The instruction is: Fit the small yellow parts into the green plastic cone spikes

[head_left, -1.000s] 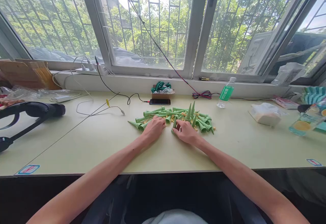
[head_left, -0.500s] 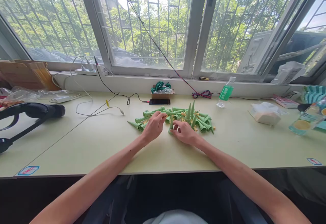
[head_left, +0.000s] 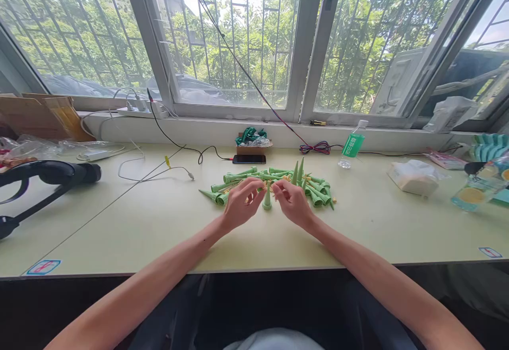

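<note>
A slim green cone (head_left: 267, 201) stands upright on the table between my two hands, its wide end down. My left hand (head_left: 243, 201) is closed in a pinch just left of the cone's tip, with what looks like a small yellowish piece at the fingertips. To the right of the tip, my right hand (head_left: 293, 201) is pinched too; whatever its fingertips hold is hidden. Behind both hands lies a pile of green cones (head_left: 316, 196) with small yellowish pieces scattered among them. Two taller cones (head_left: 300, 171) point upward in the pile.
A phone (head_left: 249, 159) on a cable lies behind the pile, before a small box (head_left: 253, 143). A water bottle (head_left: 352, 146) and a tissue pack (head_left: 414, 176) are to the right. Cables (head_left: 170, 167) and a black headset (head_left: 51, 172) occupy the left.
My right hand has set the cone down further left and let go of it. My left hand has lifted from the pile with a small yellowish piece and come beside the cone's tip.
</note>
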`<state>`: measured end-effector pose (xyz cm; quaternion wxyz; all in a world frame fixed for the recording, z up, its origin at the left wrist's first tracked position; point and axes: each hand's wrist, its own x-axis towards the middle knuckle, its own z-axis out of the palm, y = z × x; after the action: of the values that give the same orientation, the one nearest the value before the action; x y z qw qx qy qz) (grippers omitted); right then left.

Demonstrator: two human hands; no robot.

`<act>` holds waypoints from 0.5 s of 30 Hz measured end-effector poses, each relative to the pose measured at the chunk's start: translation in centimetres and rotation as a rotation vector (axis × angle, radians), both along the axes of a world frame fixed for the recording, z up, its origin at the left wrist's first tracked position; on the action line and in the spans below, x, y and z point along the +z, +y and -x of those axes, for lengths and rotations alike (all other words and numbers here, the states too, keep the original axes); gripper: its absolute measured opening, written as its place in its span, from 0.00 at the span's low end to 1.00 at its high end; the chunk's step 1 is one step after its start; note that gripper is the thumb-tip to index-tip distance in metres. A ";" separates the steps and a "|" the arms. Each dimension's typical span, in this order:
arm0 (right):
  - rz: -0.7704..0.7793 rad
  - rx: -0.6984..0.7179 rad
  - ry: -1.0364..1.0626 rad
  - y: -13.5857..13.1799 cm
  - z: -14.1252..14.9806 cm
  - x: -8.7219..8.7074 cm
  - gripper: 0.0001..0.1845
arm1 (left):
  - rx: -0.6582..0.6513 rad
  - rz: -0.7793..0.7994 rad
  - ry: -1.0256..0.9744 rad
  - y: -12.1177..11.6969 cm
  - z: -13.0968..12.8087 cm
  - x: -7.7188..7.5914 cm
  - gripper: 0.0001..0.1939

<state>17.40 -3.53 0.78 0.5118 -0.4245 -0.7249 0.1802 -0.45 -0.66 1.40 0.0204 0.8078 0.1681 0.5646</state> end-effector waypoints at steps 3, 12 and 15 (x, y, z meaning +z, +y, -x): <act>-0.004 0.027 0.016 -0.1 0.0 0.1 0.18 | -0.026 -0.042 0.017 -0.2 -0.1 -0.2 0.06; -0.007 0.085 -0.008 -0.6 0.0 0.4 0.22 | -0.089 -0.038 0.088 -0.4 -0.4 -0.6 0.06; 0.003 0.080 -0.009 -0.6 0.0 0.4 0.22 | -0.047 -0.035 0.103 -0.3 -0.4 -0.8 0.05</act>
<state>17.41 -4.15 1.19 0.5001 -0.3969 -0.7433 0.1997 -0.07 -1.00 0.64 0.0109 0.8398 0.1400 0.5244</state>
